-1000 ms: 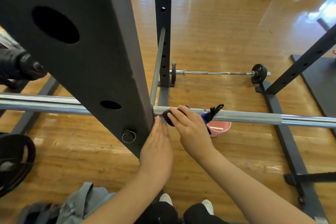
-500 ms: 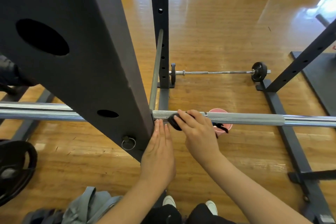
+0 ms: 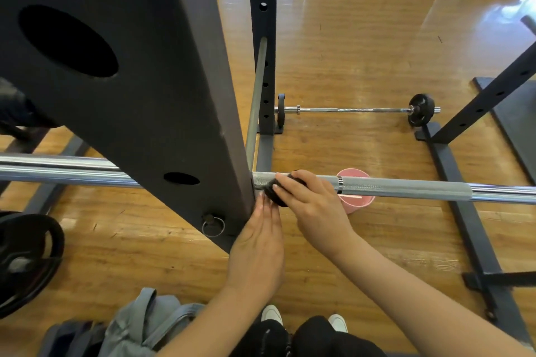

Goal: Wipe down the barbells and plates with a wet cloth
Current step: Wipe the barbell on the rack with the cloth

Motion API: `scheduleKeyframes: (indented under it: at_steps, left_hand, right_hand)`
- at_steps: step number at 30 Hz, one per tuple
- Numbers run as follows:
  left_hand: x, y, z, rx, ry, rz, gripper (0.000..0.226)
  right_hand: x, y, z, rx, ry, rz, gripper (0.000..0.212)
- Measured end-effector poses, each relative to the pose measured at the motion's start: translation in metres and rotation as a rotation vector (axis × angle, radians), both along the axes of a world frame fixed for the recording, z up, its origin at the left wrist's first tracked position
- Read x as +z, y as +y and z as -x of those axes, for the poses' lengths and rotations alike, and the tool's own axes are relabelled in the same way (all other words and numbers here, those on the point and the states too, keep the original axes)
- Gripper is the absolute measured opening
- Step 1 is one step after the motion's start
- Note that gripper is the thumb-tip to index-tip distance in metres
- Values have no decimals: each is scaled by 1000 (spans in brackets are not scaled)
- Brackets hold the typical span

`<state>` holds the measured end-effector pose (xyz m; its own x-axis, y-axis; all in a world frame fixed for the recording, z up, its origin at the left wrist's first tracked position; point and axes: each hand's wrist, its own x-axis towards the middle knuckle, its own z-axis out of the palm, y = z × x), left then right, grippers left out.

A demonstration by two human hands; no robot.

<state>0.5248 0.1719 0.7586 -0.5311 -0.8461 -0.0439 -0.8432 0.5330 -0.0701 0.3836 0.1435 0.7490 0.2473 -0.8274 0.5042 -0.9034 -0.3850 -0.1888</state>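
A steel barbell (image 3: 406, 187) runs across the view at waist height, passing behind a black rack post (image 3: 139, 95). My right hand (image 3: 313, 206) presses a dark cloth (image 3: 275, 194) around the knurled bar right beside the post. My left hand (image 3: 258, 252) lies flat with fingers straight, its tips touching the post's edge just under the bar. A black plate (image 3: 26, 258) sits at the lower left. A second small barbell (image 3: 353, 109) with small plates lies on the floor farther away.
A pink bucket (image 3: 358, 201) stands on the wooden floor under the bar. Black rack uprights (image 3: 262, 38) and base rails (image 3: 461, 211) frame the area. A grey bag (image 3: 145, 324) lies by my feet. More gym equipment sits at the top right.
The dangling end of the cloth that stuck out to the right of my hand is now tucked under it. My right hand holds the cloth at the post; the left hand stays put.
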Motion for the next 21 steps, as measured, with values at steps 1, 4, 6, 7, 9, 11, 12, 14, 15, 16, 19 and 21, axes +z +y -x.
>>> scheduleKeyframes:
  at_steps: [1, 4, 6, 7, 9, 11, 12, 14, 15, 16, 19, 21]
  left_hand:
    - [0, 0, -1, -4, 9, 25, 81]
    - [-1, -2, -3, -28, 19, 53, 78]
    - [0, -2, -2, -36, -3, 13, 82]
    - [0, -3, -1, -28, -19, -16, 84]
    - [-1, -2, 1, -21, -21, -39, 84]
    - [-2, -1, 0, -17, 1, -32, 82]
    - [-3, -2, -1, -16, 12, -16, 82]
    - [-6, -2, -3, -14, 27, 3, 84]
    - [-7, -2, -2, -11, 31, 5, 85]
    - [-7, -2, -2, -6, 32, 4, 86]
    - [-3, -1, 1, 7, 42, -1, 88]
    - [1, 0, 3, 9, 13, 18, 88]
  right_hand:
    - [0, 3, 6, -18, 0, 10, 35]
    - [0, 6, 11, -54, 14, 43, 35]
    - [0, -2, 2, -31, 9, 25, 34]
    - [-1, -6, -5, 1, 11, -5, 34]
    - [-3, -10, -13, 54, 38, -40, 36]
    - [-4, -7, -2, 67, 106, -12, 36]
    - [-4, -3, 9, 58, 134, 17, 36]
    - [-3, 7, 27, 30, 113, 42, 34]
    - [-2, 10, 32, 13, 94, 48, 33]
    - [1, 10, 31, -2, 74, 59, 33]
    - [7, -1, 7, 1, 17, 70, 34]
    - [5, -8, -5, 19, 51, 42, 36]
